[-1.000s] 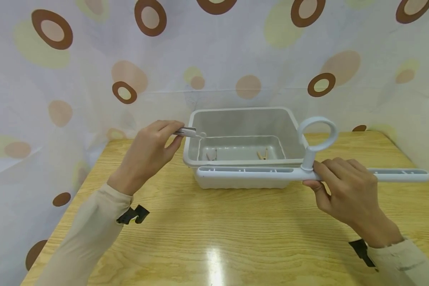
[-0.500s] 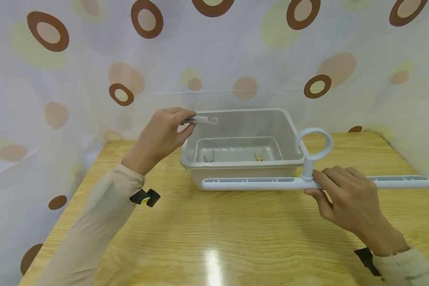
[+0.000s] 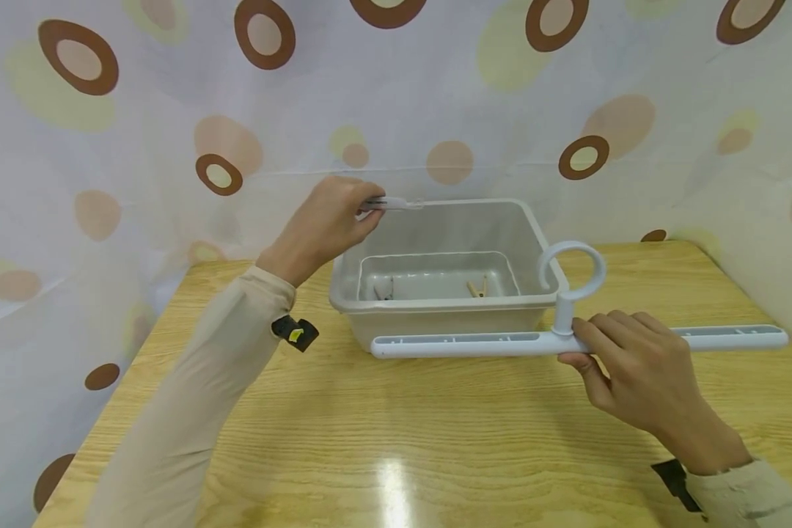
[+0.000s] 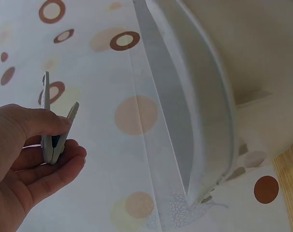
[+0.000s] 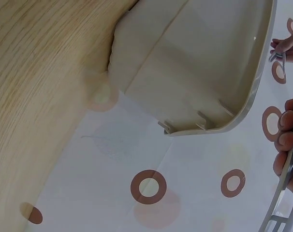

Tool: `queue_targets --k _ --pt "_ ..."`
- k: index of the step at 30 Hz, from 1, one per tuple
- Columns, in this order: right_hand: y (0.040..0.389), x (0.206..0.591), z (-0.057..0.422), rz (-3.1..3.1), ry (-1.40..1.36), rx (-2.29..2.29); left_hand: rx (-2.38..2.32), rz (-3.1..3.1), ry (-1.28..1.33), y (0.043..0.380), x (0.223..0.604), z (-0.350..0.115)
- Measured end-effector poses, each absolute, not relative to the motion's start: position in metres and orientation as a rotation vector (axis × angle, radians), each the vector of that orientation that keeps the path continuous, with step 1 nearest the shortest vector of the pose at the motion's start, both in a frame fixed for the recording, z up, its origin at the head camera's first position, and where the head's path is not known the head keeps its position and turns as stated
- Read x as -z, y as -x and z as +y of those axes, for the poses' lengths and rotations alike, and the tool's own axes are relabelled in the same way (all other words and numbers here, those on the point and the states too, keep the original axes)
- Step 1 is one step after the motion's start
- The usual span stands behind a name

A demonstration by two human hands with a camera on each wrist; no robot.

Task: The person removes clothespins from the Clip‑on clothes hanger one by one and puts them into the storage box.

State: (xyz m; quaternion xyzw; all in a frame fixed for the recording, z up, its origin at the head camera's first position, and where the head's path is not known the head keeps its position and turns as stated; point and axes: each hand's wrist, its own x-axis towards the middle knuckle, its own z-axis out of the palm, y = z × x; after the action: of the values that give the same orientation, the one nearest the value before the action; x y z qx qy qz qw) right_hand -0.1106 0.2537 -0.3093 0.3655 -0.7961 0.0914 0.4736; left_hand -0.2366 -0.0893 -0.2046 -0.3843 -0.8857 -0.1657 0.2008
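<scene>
In the head view my left hand pinches a pale grey clothespin above the tub's back left corner. The left wrist view shows this clothespin between thumb and fingers, its two legs spread in a V. My right hand grips a light blue plastic clothes hanger by its middle, just right of the ring-shaped hook. The hanger's bar lies level in front of the tub, hook up. Part of the bar is hidden behind my right hand.
A grey-white plastic tub stands at the back of the wooden table. Inside it lie a tan clothespin on the right and a greyish one on the left. A patterned curtain hangs behind the table.
My left hand has moved right and up with the clothespin, from the tub's left side to over its back rim. The hanger in my right hand has dropped slightly.
</scene>
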Motion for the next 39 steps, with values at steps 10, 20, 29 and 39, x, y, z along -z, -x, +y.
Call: queue_targets --k 10,20,29,39 --pt "0.112 0.313 0.254 -1.965 -0.911 -0.21 0.423 -2.616 1.07 0.255 0.209 -0.074" --pt "0.111 0.315 0.252 -1.957 -0.927 -0.22 0.354 -2.644 1.14 0.27 0.207 -0.064" --pt "0.111 0.318 0.253 -1.979 -0.944 -0.227 0.266 -2.654 1.188 0.286 0.203 -0.045" --pt "0.113 0.323 0.256 -2.0 -0.954 -0.226 0.108 -2.742 1.138 0.303 0.206 -0.021"
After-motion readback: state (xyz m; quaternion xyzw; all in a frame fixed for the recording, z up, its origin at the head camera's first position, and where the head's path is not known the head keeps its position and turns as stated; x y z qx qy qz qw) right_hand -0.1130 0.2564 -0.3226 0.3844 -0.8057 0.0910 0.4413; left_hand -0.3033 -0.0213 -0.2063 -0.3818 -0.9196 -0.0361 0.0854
